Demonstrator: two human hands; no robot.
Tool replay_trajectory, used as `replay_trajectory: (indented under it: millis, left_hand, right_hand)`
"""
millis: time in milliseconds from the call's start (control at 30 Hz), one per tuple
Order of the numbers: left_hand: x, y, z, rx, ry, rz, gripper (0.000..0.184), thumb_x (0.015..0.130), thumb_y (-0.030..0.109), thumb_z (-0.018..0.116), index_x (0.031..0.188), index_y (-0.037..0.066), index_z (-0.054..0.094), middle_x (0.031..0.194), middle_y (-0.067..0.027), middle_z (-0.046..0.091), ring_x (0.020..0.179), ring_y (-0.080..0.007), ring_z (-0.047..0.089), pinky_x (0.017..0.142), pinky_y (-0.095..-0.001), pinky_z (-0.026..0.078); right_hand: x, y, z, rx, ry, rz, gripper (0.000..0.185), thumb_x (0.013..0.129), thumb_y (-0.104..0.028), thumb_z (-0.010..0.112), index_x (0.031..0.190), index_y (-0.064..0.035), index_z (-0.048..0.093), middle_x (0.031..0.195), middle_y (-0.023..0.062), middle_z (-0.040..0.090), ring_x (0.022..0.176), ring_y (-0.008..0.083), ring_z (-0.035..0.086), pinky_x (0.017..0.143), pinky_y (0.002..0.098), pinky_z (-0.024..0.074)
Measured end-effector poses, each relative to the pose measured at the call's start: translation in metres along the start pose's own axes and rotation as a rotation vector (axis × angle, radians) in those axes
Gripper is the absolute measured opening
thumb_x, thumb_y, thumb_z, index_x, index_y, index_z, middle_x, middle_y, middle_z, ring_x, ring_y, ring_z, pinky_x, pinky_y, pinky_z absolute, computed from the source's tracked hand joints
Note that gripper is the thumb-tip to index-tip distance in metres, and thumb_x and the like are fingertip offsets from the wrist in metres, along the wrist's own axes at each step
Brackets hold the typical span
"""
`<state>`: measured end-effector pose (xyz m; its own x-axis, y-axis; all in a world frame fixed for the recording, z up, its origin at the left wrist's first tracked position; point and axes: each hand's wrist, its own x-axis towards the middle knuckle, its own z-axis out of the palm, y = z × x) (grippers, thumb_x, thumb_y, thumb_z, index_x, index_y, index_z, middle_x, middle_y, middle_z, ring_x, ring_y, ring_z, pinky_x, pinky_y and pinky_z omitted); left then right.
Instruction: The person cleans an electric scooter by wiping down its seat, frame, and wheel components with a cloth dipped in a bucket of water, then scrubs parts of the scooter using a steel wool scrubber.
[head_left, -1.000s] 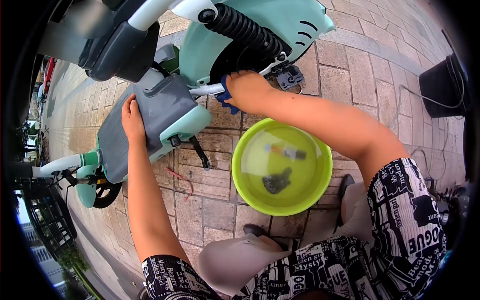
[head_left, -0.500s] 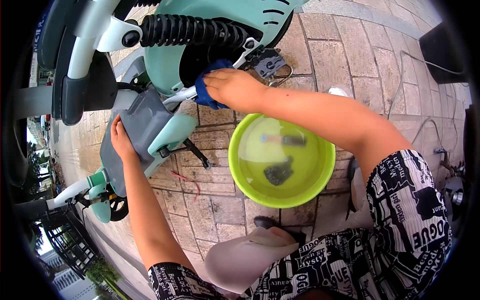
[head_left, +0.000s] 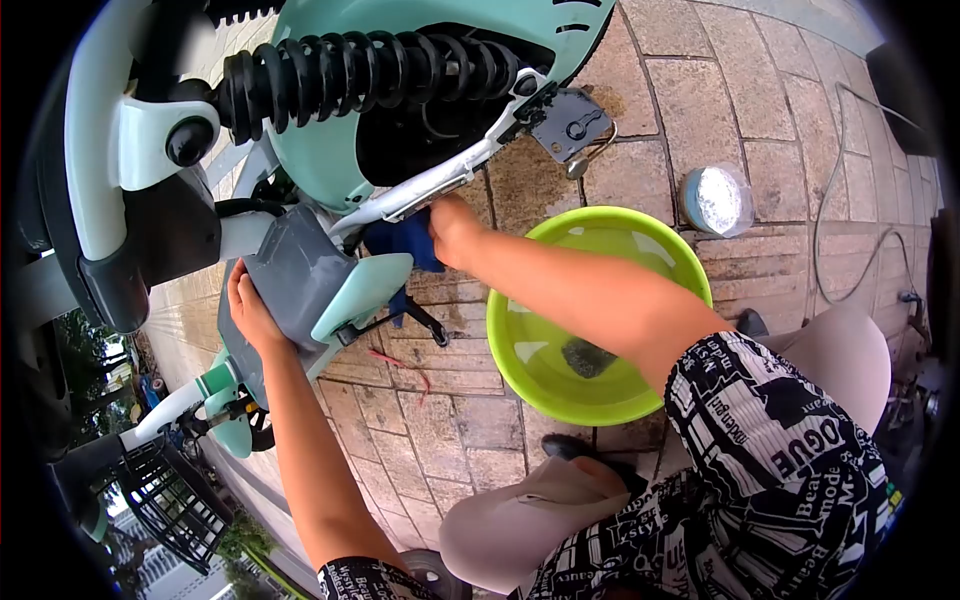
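Cloth (head_left: pixel 393 243) of dark blue sits bunched beneath the white bar (head_left: pixel 440 180) of a scooter (head_left: pixel 320 145), beside a teal side panel (head_left: pixel 365 290), with a bit of blue also showing below that panel. The right hand (head_left: pixel 457 232) seems to have its grip around the cloth; the fingertips are hidden under the bar, so how hard they press cannot be told. Coming in from below probably suits the bar's underside, since a black coil spring (head_left: pixel 370 80) crowds the space above.

The left hand (head_left: pixel 252 312) lies along the edge of the grey footboard (head_left: pixel 300 265), its grip loose and fingers extended rather than clenched, seemingly to steady the scooter. Near the cloth, a black kickstand (head_left: pixel 428 322) juts out; whether it bears weight cannot be told.

Farther out, a lime-green basin (head_left: pixel 570 414) stands on the paving (head_left: pixel 490 425) under the right forearm, likely so that its water is within easy reach. A dark clump (head_left: pixel 587 357) rests inside. Beyond the basin are a clear tub (head_left: pixel 717 200) with white contents and a grey cord (head_left: pixel 822 250), perhaps set aside to leave the arm room.
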<state>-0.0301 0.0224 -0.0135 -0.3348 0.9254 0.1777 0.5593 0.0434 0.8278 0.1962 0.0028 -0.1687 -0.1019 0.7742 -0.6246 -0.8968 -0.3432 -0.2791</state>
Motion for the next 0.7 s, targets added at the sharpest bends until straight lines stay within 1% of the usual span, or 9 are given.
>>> replay_trajectory:
  millis: [67, 100, 167, 233, 300, 367, 467, 567, 700]
  left_hand:
    - [0.005, -0.002, -0.003, -0.012, -0.020, -0.018, 0.034, 0.097, 0.021, 0.043, 0.120, 0.001, 0.059, 0.107, -0.0077, 0.064, 0.093, -0.0136, 0.061, 0.082, -0.0259, 0.049]
    - [0.003, -0.003, -0.003, -0.039, -0.029, -0.049, 0.035, 0.097, 0.020, 0.043, 0.120, 0.001, 0.058, 0.108, -0.0079, 0.064, 0.093, -0.0137, 0.061, 0.082, -0.0260, 0.049]
    - [0.003, 0.001, -0.004, -0.008, -0.017, -0.030, 0.035, 0.096, 0.020, 0.042, 0.121, 0.000, 0.057, 0.106, -0.0079, 0.064, 0.091, -0.0138, 0.061, 0.080, -0.0257, 0.049]
    - [0.003, -0.002, -0.002, -0.033, -0.007, -0.015, 0.035, 0.096, 0.020, 0.042, 0.121, 0.000, 0.056, 0.105, -0.0080, 0.063, 0.089, -0.0140, 0.061, 0.079, -0.0256, 0.050]
    - [0.000, -0.005, -0.003, -0.069, -0.017, -0.057, 0.035, 0.096, 0.020, 0.043, 0.122, 0.000, 0.056, 0.102, -0.0077, 0.063, 0.087, -0.0137, 0.061, 0.077, -0.0250, 0.050]
    - [0.002, -0.004, -0.003, -0.085, -0.024, -0.057, 0.034, 0.095, 0.020, 0.043, 0.120, 0.001, 0.055, 0.101, -0.0074, 0.063, 0.086, -0.0133, 0.061, 0.075, -0.0245, 0.050]
    - [-0.001, 0.003, 0.001, -0.074, -0.009, -0.079, 0.031, 0.095, 0.019, 0.042, 0.116, 0.001, 0.056, 0.097, -0.0062, 0.063, 0.083, -0.0126, 0.061, 0.073, -0.0240, 0.049]
    - [0.003, 0.001, -0.005, -0.054, -0.034, -0.061, 0.030, 0.095, 0.019, 0.042, 0.114, 0.002, 0.056, 0.096, -0.0055, 0.063, 0.082, -0.0123, 0.060, 0.072, -0.0242, 0.049]
    - [0.005, -0.001, -0.008, -0.045, -0.059, -0.056, 0.030, 0.095, 0.020, 0.042, 0.114, 0.003, 0.057, 0.098, -0.0058, 0.063, 0.084, -0.0129, 0.060, 0.073, -0.0247, 0.050]
  right_hand:
    - [-0.012, -0.006, 0.023, 0.389, -0.014, 0.077, 0.046, 0.096, -0.036, 0.034, 0.122, -0.0005, 0.050, 0.125, 0.0105, 0.054, 0.117, 0.0191, 0.048, 0.101, 0.0368, 0.0391]
    - [-0.019, -0.009, 0.019, 0.396, -0.014, 0.085, 0.046, 0.096, -0.036, 0.034, 0.122, -0.0005, 0.050, 0.125, 0.0105, 0.054, 0.117, 0.0191, 0.048, 0.101, 0.0368, 0.0391]
    - [-0.025, -0.013, 0.008, 0.455, -0.420, 0.290, 0.045, 0.096, -0.029, 0.033, 0.127, -0.0012, 0.047, 0.134, 0.0127, 0.049, 0.125, 0.0248, 0.045, 0.107, 0.0388, 0.0347]
    - [-0.021, -0.004, 0.018, 0.374, -0.432, 0.316, 0.047, 0.096, -0.031, 0.035, 0.130, -0.0006, 0.046, 0.136, 0.0153, 0.050, 0.127, 0.0262, 0.046, 0.105, 0.0402, 0.0382]
    - [-0.020, 0.003, 0.024, 0.030, -0.438, 0.273, 0.043, 0.097, -0.027, 0.035, 0.128, -0.0027, 0.051, 0.122, 0.0143, 0.060, 0.113, 0.0231, 0.057, 0.102, 0.0338, 0.0416]
    - [-0.020, 0.000, 0.020, -0.039, -0.446, 0.249, 0.039, 0.095, -0.022, 0.041, 0.124, 0.0002, 0.054, 0.115, 0.0157, 0.062, 0.106, 0.0230, 0.060, 0.094, 0.0330, 0.0467]
    - [-0.024, -0.002, 0.010, -0.436, -0.406, -0.028, 0.035, 0.087, -0.025, 0.061, 0.105, 0.0058, 0.064, 0.096, 0.0129, 0.066, 0.083, 0.0206, 0.062, 0.074, 0.0325, 0.0484]
    - [-0.026, -0.010, 0.005, -0.679, -0.430, -0.170, 0.030, 0.088, -0.023, 0.059, 0.098, 0.0034, 0.067, 0.087, 0.0106, 0.066, 0.078, 0.0187, 0.061, 0.073, 0.0311, 0.0473]
    - [-0.017, 0.016, -0.005, -0.556, -0.415, -0.094, 0.027, 0.088, -0.022, 0.058, 0.100, 0.0004, 0.067, 0.088, 0.0103, 0.066, 0.078, 0.0181, 0.060, 0.074, 0.0314, 0.0473]
